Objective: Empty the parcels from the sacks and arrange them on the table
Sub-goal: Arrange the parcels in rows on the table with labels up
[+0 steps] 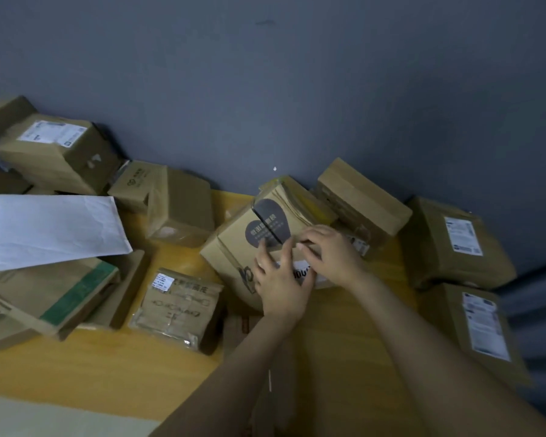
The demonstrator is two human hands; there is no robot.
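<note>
At the fingertips, contact is on one carton only: left fingers (286, 252) lie spread and straight against the near face of the heart-marked box (234, 244), while right fingers (309, 239) are curled over its upper edge, gripping it. Left hand (279, 283) thus presses flat; right hand (331, 253) holds. The box sits tilted at mid-table, leaning towards the wall (265, 89), just in front of a yellow packet (303, 197).

I judge the step in hand to be placement: this parcel is being settled among those already laid out. As I read it, the next move calls for squaring the box down flat, then letting go with both hands and fetching another parcel. No sack shows from the head camera, and I cannot tell what the pale sheet (44, 417) at lower left is.

Counts, as I read them:
- two hands
- one heart-marked box
- one yellow packet
- one white envelope (51, 228)
- two labelled cartons at the right edge (435, 247)
- at least ten brown cartons in all on the table (123, 367), several partly hidden
</note>
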